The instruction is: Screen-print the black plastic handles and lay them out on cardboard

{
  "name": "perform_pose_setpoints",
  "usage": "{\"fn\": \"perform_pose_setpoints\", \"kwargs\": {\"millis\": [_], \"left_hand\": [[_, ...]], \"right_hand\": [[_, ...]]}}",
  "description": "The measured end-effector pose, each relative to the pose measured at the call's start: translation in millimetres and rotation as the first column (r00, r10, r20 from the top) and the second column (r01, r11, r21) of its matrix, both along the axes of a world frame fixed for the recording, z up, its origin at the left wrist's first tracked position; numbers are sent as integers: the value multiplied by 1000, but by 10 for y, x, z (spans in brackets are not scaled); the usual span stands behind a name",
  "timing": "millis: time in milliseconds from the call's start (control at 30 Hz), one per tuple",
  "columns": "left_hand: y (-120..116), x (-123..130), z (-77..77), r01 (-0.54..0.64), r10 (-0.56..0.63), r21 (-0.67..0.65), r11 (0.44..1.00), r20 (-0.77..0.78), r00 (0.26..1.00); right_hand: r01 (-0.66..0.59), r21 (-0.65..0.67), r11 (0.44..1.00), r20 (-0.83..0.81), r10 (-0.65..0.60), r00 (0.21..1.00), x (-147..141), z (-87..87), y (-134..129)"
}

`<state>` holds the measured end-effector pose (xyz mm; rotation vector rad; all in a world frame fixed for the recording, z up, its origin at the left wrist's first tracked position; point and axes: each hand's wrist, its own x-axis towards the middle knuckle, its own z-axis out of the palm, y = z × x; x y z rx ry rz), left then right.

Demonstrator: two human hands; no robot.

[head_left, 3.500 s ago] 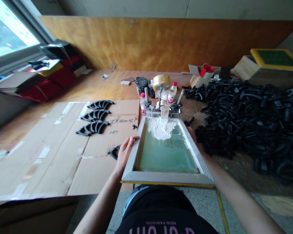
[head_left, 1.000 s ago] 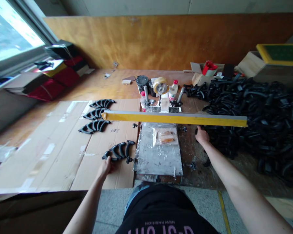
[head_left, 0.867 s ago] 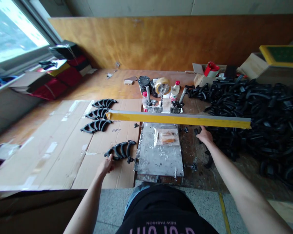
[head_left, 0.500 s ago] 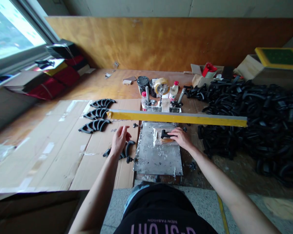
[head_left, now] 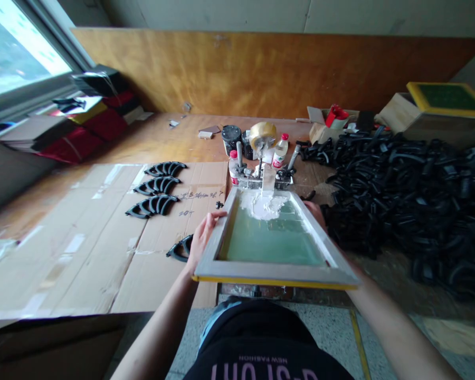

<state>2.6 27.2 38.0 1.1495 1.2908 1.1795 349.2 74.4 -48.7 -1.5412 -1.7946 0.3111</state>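
A hinged printing screen frame (head_left: 275, 273) with green mesh lies tilted low over the press, a blob of white ink (head_left: 261, 205) and a squeegee (head_left: 268, 180) at its far end. My left hand (head_left: 203, 237) grips the frame's left rail. My right hand (head_left: 315, 211) holds the right rail, mostly hidden behind it. The metal plate and the black part laid on it are covered by the screen. A group of curved black plastic parts (head_left: 181, 247) lies on the cardboard just left of my left hand.
Three rows of black curved parts (head_left: 156, 186) sit on flattened cardboard (head_left: 83, 248). A large heap of black parts (head_left: 411, 184) fills the right side. Bottles, a tape roll (head_left: 262, 132) and a black tin stand behind the press. Red and black stacks lie by the window.
The screen was raised edge-on; my right hand set a black part on the plate. Now both hands have gone to the frame rails and swung the screen down over the plate.
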Motion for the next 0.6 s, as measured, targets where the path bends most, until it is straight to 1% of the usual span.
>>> {"fn": "perform_pose_setpoints", "kwargs": {"millis": [67,100,133,167,200,233,300,367,433,467,500,533,600], "left_hand": [[-138,-73,-230,52,-62,-117,992,-84,995],[-184,-96,-364,73,-90,-170,983,-94,992],[-213,-111,-504,92,-114,-214,973,-90,989],[-227,-119,-644,110,-134,-247,963,-83,987],[-229,-124,-775,117,-144,-267,957,-82,986],[-221,-126,-889,116,-146,-276,954,-90,985],[-196,-128,-1051,95,-136,-280,955,-130,982],[-177,-131,-1120,86,-135,-291,953,-152,979],[-176,-133,-1122,96,-143,-298,950,-139,980],[-181,-133,-1110,102,-144,-297,949,-125,982],[-188,-132,-1097,103,-141,-295,950,-112,984],[-194,-130,-1084,100,-135,-292,951,-103,986],[-204,-123,-1068,88,-119,-288,954,-92,989]], "right_hand": [[134,69,989,26,-136,990,109,142,153],[164,107,981,60,-171,983,86,216,235],[155,141,978,102,-171,980,14,288,318],[111,162,981,153,-136,979,-101,353,398],[41,158,987,209,-74,975,-242,406,473],[-26,126,992,266,-9,964,-396,443,539],[-104,-8,995,368,99,925,-680,469,621],[-109,-154,982,441,167,882,-872,437,609],[-135,-217,967,474,226,851,-950,384,489],[-190,-220,957,477,275,835,-953,364,398],[-271,-216,938,471,343,813,-937,353,299],[-363,-209,908,461,419,782,-909,355,202],[-532,-209,820,433,566,702,-840,391,56]]}}
